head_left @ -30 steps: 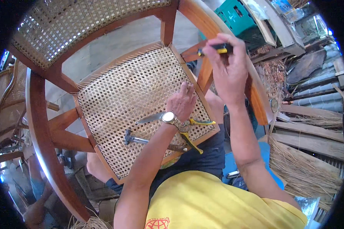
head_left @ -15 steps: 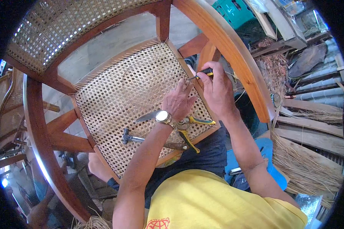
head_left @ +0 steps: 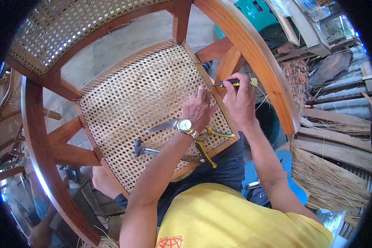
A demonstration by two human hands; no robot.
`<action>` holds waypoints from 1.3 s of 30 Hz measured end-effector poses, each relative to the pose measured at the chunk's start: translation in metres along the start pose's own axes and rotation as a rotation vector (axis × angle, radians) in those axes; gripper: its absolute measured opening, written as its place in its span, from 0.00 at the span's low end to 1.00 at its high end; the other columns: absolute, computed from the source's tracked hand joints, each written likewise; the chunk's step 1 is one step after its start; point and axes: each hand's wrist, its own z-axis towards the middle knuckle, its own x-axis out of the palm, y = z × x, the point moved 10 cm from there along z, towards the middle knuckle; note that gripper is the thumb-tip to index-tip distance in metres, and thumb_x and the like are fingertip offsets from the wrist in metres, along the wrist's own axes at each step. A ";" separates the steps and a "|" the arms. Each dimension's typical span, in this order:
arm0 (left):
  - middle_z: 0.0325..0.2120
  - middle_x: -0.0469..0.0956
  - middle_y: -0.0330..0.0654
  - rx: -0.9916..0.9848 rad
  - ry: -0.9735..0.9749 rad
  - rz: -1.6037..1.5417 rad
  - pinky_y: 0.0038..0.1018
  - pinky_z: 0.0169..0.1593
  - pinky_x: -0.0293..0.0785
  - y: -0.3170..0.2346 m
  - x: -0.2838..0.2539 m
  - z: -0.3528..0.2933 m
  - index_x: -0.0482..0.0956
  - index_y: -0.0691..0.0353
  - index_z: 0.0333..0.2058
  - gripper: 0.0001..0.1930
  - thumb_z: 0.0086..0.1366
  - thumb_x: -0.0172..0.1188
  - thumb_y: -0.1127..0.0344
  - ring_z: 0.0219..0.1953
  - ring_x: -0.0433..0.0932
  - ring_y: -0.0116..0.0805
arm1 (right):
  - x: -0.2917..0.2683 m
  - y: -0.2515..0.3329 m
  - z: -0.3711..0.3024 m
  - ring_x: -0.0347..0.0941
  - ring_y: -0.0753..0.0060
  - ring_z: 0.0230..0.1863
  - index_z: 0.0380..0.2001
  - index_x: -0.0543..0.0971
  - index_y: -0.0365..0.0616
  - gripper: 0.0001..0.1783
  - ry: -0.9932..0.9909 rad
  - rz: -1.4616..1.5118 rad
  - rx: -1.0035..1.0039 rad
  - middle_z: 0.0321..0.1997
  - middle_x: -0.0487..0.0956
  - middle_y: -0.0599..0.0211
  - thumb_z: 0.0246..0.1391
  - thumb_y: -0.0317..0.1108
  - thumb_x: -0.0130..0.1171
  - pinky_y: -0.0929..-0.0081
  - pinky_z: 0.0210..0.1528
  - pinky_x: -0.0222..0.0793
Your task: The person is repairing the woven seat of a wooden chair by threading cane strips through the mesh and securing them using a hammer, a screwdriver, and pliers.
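My right hand (head_left: 239, 99) grips a small screwdriver (head_left: 230, 82) by its black-and-yellow handle. Its thin shaft points left, over the right rail of a woven cane chair seat (head_left: 140, 87). My left hand (head_left: 197, 110), with a watch at the wrist, lies on the weave beside that rail, index finger stretched toward the rail near the screwdriver's tip. Under and beside the left wrist are a knife blade (head_left: 163, 125) and yellow-handled cutters (head_left: 206, 153), partly covered. A hammer (head_left: 144, 150) lies on the seat, its handle passing under my left forearm.
The chair's curved wooden arms (head_left: 252, 53) rise on both sides, and its caned back (head_left: 87, 20) stands beyond the seat. Loose cane ends stick up along the far rail. A blue stool (head_left: 283, 165), cane strands (head_left: 330, 182) and a green crate (head_left: 256, 16) are on the right.
The right hand has moved slightly down and right with the screwdriver, whose tip has drawn away from my left fingers. My left hand has shifted slightly right; the view has moved a little too.
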 end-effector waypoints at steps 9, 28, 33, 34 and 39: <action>0.55 0.69 0.47 -0.018 -0.066 -0.093 0.40 0.33 0.80 0.003 -0.011 0.000 0.72 0.53 0.57 0.29 0.60 0.67 0.48 0.32 0.83 0.45 | 0.000 -0.005 -0.001 0.77 0.35 0.41 0.49 0.65 0.42 0.18 -0.011 0.034 -0.022 0.40 0.77 0.47 0.62 0.31 0.61 0.50 0.38 0.72; 0.57 0.68 0.47 0.008 0.007 -0.125 0.41 0.45 0.81 0.001 -0.015 0.001 0.73 0.57 0.57 0.31 0.61 0.66 0.47 0.45 0.82 0.48 | 0.042 0.021 0.032 0.76 0.32 0.49 0.54 0.65 0.40 0.19 0.169 -0.026 -0.146 0.43 0.79 0.39 0.63 0.31 0.57 0.46 0.46 0.72; 0.54 0.68 0.47 -0.037 0.068 -0.085 0.41 0.45 0.81 0.002 -0.018 0.001 0.72 0.58 0.58 0.31 0.62 0.65 0.46 0.44 0.82 0.47 | 0.011 0.050 0.033 0.79 0.38 0.46 0.54 0.65 0.42 0.20 0.084 0.051 -0.118 0.42 0.80 0.44 0.62 0.30 0.59 0.51 0.44 0.74; 0.54 0.69 0.47 -0.031 0.071 -0.071 0.42 0.45 0.81 0.001 -0.018 0.004 0.72 0.58 0.58 0.31 0.62 0.64 0.46 0.44 0.83 0.47 | -0.004 0.050 0.028 0.80 0.40 0.44 0.54 0.65 0.43 0.21 -0.021 0.111 -0.068 0.41 0.80 0.46 0.62 0.29 0.60 0.53 0.43 0.75; 0.50 0.71 0.47 0.079 0.156 -0.060 0.41 0.45 0.81 -0.003 -0.023 0.026 0.79 0.54 0.54 0.31 0.57 0.67 0.42 0.42 0.83 0.48 | -0.011 0.006 -0.004 0.81 0.48 0.40 0.54 0.64 0.42 0.20 -0.061 0.058 -0.045 0.37 0.79 0.53 0.63 0.27 0.59 0.59 0.40 0.76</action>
